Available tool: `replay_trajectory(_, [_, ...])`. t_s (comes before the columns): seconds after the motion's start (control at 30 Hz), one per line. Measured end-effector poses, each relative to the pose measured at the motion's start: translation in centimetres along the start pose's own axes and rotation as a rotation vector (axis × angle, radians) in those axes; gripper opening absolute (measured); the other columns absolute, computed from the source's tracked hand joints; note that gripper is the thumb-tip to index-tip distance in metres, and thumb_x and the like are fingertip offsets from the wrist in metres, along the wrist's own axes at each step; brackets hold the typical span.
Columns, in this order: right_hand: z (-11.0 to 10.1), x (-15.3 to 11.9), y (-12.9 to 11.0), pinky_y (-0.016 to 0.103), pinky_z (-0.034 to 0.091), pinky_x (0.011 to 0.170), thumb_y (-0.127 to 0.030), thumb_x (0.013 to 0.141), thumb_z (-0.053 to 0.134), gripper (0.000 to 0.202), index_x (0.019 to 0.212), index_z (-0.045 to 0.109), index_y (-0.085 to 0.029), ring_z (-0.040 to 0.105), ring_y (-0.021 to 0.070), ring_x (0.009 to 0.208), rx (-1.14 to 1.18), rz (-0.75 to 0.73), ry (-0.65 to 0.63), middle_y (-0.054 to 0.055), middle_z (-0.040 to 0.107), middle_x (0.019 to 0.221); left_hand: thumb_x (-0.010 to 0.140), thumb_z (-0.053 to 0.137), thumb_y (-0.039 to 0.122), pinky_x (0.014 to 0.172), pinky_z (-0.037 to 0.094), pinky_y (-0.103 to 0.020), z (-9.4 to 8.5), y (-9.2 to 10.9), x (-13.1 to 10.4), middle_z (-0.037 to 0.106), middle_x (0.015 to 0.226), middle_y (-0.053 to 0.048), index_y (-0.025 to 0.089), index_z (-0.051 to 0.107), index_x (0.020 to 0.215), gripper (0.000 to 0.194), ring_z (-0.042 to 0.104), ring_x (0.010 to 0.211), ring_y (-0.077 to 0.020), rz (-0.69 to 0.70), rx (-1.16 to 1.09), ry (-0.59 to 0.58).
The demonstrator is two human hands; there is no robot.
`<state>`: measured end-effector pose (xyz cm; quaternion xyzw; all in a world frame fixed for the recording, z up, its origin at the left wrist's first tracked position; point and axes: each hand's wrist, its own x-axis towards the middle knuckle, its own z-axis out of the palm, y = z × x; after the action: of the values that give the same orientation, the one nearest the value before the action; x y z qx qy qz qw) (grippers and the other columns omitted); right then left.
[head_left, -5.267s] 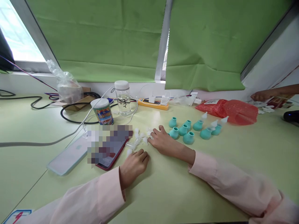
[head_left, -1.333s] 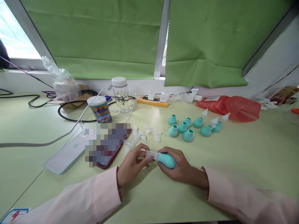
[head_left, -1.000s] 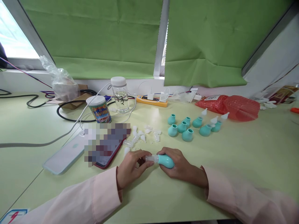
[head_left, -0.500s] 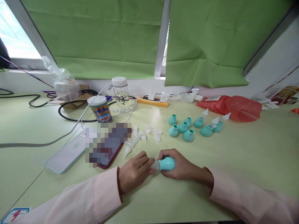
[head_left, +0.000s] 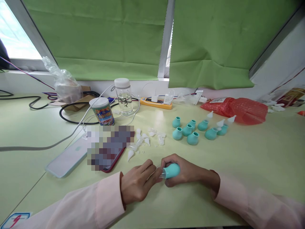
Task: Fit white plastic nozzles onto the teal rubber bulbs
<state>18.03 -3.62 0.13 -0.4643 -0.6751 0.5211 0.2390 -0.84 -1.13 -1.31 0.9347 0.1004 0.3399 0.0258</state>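
Observation:
A teal rubber bulb [head_left: 172, 170] lies on its side in my right hand [head_left: 182, 171], between thumb and fingers, its neck toward the left. My left hand [head_left: 141, 181] pinches a clear plastic piece [head_left: 163, 173] at the bulb's mouth; its fingers cover most of that piece. Beyond my hands stand several open teal bulbs [head_left: 192, 138]. To their right are three teal bulbs [head_left: 211, 134] with clear parts and white tips [head_left: 220, 123]. Small clear tubes [head_left: 135, 144] and white tips [head_left: 130, 155] lie loose beyond my left hand.
Two phones, one pale [head_left: 68, 159] and one dark red-edged [head_left: 116, 152], lie at the left. Behind them are a noodle cup [head_left: 104, 114], a lidded bottle [head_left: 124, 100] and cables. A yellow power strip [head_left: 156, 104] and red plastic bag [head_left: 247, 109] sit at the back.
Both hands and the held bulb have shifted slightly toward me. The bulb is tilted more, and my left fingers have moved closer to its neck, covering more of the clear piece.

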Motion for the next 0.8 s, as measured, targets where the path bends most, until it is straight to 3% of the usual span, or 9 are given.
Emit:
replay_trajectory(0.1, [0.6, -0.2, 0.2, 0.021, 0.039, 0.054, -0.018, 0.059, 0.063, 0.023, 0.076, 0.048, -0.019, 0.046, 0.0108, 0.062, -0.025, -0.115, 0.158, -0.003, 0.048, 0.069, 0.078, 0.054, 0.016, 0.058, 0.048, -0.029, -0.1, -0.3, 0.3, 0.061, 0.072, -0.007, 0.014, 0.058, 0.097, 0.019, 0.054, 0.067, -0.0168, -0.204, -0.269, 0.087])
replay_trajectory(0.2, [1.4, -0.4, 0.7, 0.024, 0.042, 0.061, -0.021, 0.067, 0.059, 0.027, 0.087, 0.041, -0.02, 0.05, 0.0133, 0.07, -0.156, -0.277, 0.444, 0.0, 0.048, 0.079, 0.069, 0.064, 0.023, 0.064, 0.051, -0.029, -0.4, -0.2, 0.8, 0.063, 0.082, -0.008, 0.015, 0.06, 0.097, 0.029, 0.058, 0.074, -0.0177, -0.7, -0.648, 0.215])
replay_trajectory(0.3, [2.3, -0.6, 1.0, 0.028, 0.044, 0.064, -0.022, 0.07, 0.057, 0.036, 0.098, 0.035, -0.02, 0.052, 0.0154, 0.074, -0.341, -0.354, 0.542, 0.003, 0.049, 0.085, 0.062, 0.069, 0.03, 0.061, 0.051, -0.028, -0.4, 0.1, 1.3, 0.064, 0.079, -0.007, 0.012, 0.065, 0.083, 0.028, 0.059, 0.071, -0.0183, -0.97, -0.943, 0.232])
replay_trajectory(0.4, [2.6, -0.4, 0.9, 0.031, 0.046, 0.068, -0.026, 0.077, 0.051, 0.041, 0.111, 0.028, -0.02, 0.053, 0.0175, 0.081, -0.47, -0.449, 0.475, 0.008, 0.05, 0.094, 0.065, 0.067, 0.031, 0.059, 0.049, -0.026, -0.4, 0.2, 1.4, 0.062, 0.069, -0.005, 0.011, 0.064, 0.073, 0.022, 0.057, 0.063, -0.0157, -1.016, -1.033, 0.229])
replay_trajectory(0.5, [1.7, 0.4, 0.5, 0.037, 0.044, 0.075, -0.032, 0.081, 0.043, 0.039, 0.115, 0.03, -0.019, 0.05, 0.0211, 0.09, -0.547, -0.699, 0.406, 0.01, 0.049, 0.1, 0.069, 0.064, 0.029, 0.065, 0.047, -0.024, -0.7, 0.0, 1.4, 0.06, 0.073, -0.003, 0.013, 0.062, 0.074, 0.017, 0.055, 0.071, -0.0155, -0.994, -0.95, 0.374])
replay_trajectory(0.57, [0.6, 1.5, 0.2, 0.04, 0.042, 0.077, -0.03, 0.083, 0.04, 0.031, 0.112, 0.037, -0.018, 0.047, 0.0222, 0.092, -0.607, -0.762, 0.439, 0.01, 0.049, 0.099, 0.072, 0.061, 0.03, 0.069, 0.045, -0.024, -0.9, -0.3, 1.3, 0.058, 0.077, -0.002, 0.015, 0.059, 0.076, 0.016, 0.053, 0.076, -0.0154, -0.999, -0.874, 0.476])
replay_trajectory(0.7, [-1.5, 4.3, 0.2, 0.039, 0.041, 0.078, -0.019, 0.083, 0.041, 0.02, 0.101, 0.049, -0.017, 0.045, 0.0221, 0.09, -0.823, -0.592, 0.548, 0.01, 0.051, 0.095, 0.079, 0.051, 0.036, 0.072, 0.041, -0.025, -1.3, -0.6, 1.4, 0.058, 0.081, -0.003, 0.016, 0.055, 0.081, 0.02, 0.052, 0.08, -0.0162, -1.029, -0.772, 0.533])
replay_trajectory(0.8, [-2.1, 6.2, 0.1, 0.039, 0.04, 0.076, -0.022, 0.081, 0.046, 0.024, 0.103, 0.052, -0.016, 0.043, 0.0239, 0.09, -0.984, -0.486, 0.544, 0.011, 0.051, 0.098, 0.082, 0.044, 0.041, 0.062, 0.039, -0.023, -1.3, -0.6, 1.6, 0.057, 0.072, -0.002, 0.017, 0.052, 0.087, 0.026, 0.051, 0.071, -0.0149, -1.053, -0.763, 0.492])
